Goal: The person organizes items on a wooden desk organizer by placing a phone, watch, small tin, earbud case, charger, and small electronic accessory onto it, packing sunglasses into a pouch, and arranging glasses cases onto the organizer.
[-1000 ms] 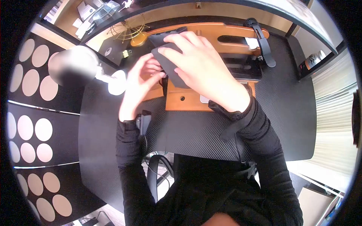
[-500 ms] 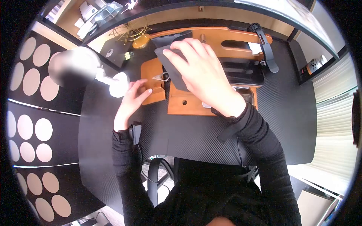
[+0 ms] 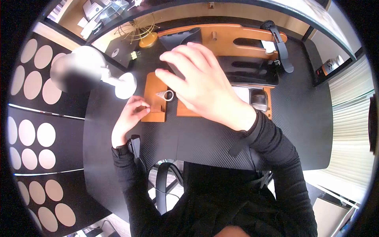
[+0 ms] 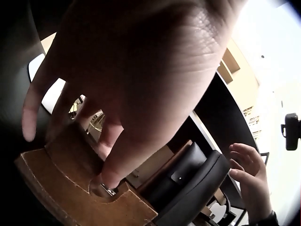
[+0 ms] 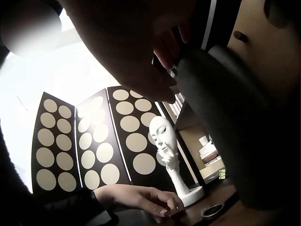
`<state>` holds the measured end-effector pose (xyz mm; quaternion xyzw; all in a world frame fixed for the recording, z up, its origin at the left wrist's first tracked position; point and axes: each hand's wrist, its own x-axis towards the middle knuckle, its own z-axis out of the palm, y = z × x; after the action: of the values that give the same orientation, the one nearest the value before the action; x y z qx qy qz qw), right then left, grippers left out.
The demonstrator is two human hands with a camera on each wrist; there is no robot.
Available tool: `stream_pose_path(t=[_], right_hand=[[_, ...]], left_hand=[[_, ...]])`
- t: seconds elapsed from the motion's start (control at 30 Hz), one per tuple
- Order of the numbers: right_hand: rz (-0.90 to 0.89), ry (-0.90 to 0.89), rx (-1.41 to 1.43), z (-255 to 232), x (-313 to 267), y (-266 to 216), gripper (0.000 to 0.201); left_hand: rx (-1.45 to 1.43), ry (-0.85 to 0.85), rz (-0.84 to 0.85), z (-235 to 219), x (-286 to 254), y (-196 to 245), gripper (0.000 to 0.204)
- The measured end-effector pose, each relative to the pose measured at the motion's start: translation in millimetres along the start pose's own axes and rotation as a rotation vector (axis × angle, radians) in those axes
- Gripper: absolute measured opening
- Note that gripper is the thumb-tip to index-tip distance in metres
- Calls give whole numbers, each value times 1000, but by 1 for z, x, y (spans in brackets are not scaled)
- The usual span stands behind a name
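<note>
My left hand (image 3: 128,117) grips the side of a small orange-brown wooden tray (image 3: 153,89). In the left wrist view its thumb presses by a notch in the brown edge (image 4: 56,188), with the fingers behind. A silver ring (image 3: 169,95) with a pointed end lies on this tray. Over the larger wooden organizer (image 3: 225,33), my right hand (image 3: 209,85) has its fingers spread and bent, covering part of a black leather case (image 3: 177,39). In the left wrist view the case shows a snap, and its raised flap (image 4: 193,193) ends right at the right hand's fingertips.
A white mask sculpture (image 5: 164,136) stands left of the tray, before a black folding panel (image 5: 136,141) with pale circles. A gold wire ornament (image 3: 148,39) stands at the back left. A dark rounded object (image 3: 259,99) and a black strap-like thing (image 3: 281,51) lie rightward.
My left hand left the black case, took the small wooden tray and drew it left and toward me. The right hand's fingers, earlier around the case's flap, have spread and moved slightly left.
</note>
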<state>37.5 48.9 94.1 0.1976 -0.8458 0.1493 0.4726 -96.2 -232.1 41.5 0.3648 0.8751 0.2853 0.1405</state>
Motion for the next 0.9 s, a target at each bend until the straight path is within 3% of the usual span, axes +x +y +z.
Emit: stream_pose_path(t=[0.17,0.23,0.27,0.4,0.43,0.57,0.73,0.83,0.9], right_hand=[[-29,-12,27,5,-2,-4,25],[-24,-19,29,5,-2,-3,25],[-19,-25,30,4,-2,-1,25],[50,148,44,-19,8,31,24],[56,237,-4,-27,11,37,24],[133,221,72,-38,9,37,22],[130,-138,199,4,-11,-11,7],[154,-362,285,30,-33,-24,13],[122,-405,298,43,-45,-30,15]], left_hand=[[17,60,-76,5,-14,1,31],[22,227,-235,15,-15,33,54],[22,182,-258,17,-15,42,77],[359,213,-98,37,-18,48,93],[354,215,-100,41,-18,47,93],[476,175,-225,46,-16,45,101],[522,98,-205,41,-20,45,109],[420,34,-239,33,-22,56,112],[379,4,-224,31,-23,53,112]])
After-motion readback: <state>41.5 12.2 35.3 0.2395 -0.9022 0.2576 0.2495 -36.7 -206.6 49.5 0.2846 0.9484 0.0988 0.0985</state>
